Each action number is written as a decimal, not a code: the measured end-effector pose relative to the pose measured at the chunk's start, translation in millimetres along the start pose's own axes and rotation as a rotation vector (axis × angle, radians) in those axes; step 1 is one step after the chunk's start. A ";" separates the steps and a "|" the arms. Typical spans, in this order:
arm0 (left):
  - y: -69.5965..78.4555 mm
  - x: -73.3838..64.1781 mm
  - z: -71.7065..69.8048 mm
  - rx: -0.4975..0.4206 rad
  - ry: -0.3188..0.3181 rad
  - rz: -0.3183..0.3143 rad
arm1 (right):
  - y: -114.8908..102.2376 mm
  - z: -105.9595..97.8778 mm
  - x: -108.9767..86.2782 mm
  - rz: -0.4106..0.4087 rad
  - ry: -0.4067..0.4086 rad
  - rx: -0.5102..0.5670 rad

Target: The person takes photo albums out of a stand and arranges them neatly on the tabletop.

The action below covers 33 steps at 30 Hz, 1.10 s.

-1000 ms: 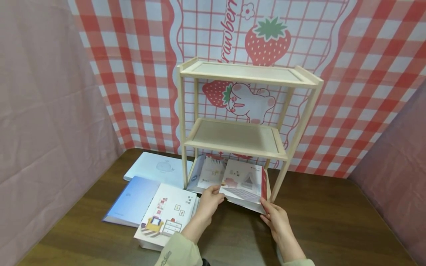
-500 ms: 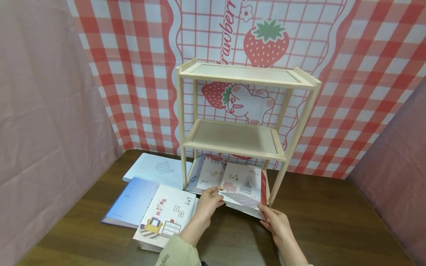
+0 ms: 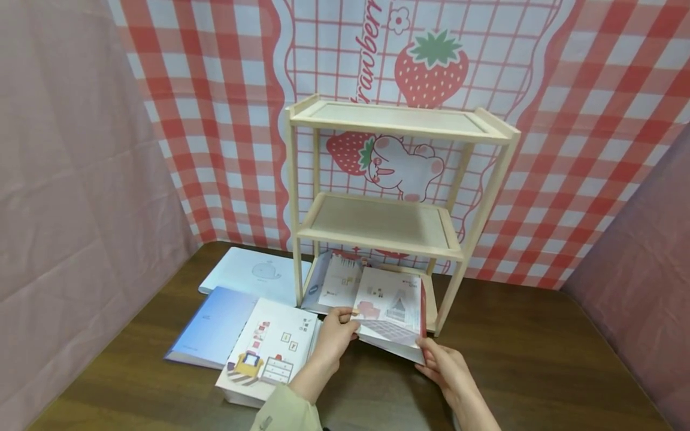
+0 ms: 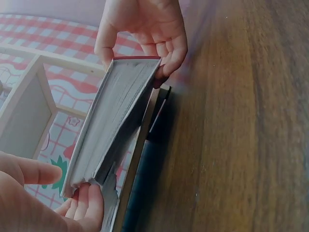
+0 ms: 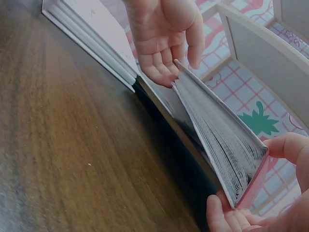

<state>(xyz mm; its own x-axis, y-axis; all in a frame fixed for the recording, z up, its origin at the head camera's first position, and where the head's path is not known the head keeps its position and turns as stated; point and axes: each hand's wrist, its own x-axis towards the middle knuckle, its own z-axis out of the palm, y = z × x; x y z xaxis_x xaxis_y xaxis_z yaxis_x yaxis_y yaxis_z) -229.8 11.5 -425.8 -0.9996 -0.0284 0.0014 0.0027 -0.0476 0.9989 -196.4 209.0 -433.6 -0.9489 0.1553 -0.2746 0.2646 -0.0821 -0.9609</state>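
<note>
Both hands hold a thick white book (image 3: 390, 293) with a red spine and a cover drawing of a pink armchair. Its near edge sticks out of the wooden rack's bottom level, tilted. My left hand (image 3: 330, 344) grips the left side, fingers (image 4: 89, 205) under the page edges and thumb by the cover. At the near right corner my right hand (image 3: 450, 374) pinches the spine side. In the right wrist view the pages (image 5: 224, 150) fan slightly apart between the covers. Left of it on the bottom level lies another pale book (image 3: 339, 287), partly covered.
The pale wooden rack (image 3: 377, 244) has a middle and a top shelf above the hands. Left of it lie a book with a sofa drawing (image 3: 275, 347), a blue book (image 3: 215, 326) and a light blue whale book (image 3: 253, 269). A checked strawberry cloth (image 3: 237, 149) hangs behind.
The held book has come toward me and slightly left, showing more of the rack's bottom board at its right. My right hand has moved nearer with it; the left has dropped slightly.
</note>
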 end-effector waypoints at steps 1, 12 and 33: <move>-0.1 -0.7 0.2 0.002 0.005 -0.004 | 0.4 0.2 -0.5 0.003 -0.005 0.002; -7.6 -3.7 -0.4 -0.008 -0.040 -0.006 | 3.7 1.8 -1.1 0.017 0.001 0.009; -3.2 -3.4 -8.6 0.004 -0.162 -0.093 | 3.3 -3.5 2.4 -0.005 -0.060 -0.101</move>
<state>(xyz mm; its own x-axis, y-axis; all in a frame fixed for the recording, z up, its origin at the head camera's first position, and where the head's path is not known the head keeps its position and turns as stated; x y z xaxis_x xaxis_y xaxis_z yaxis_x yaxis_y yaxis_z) -226.1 3.2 -429.5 -0.9870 0.1374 -0.0833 -0.0894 -0.0390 0.9952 -197.1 212.5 -437.5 -0.9581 0.0957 -0.2700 0.2730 0.0188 -0.9618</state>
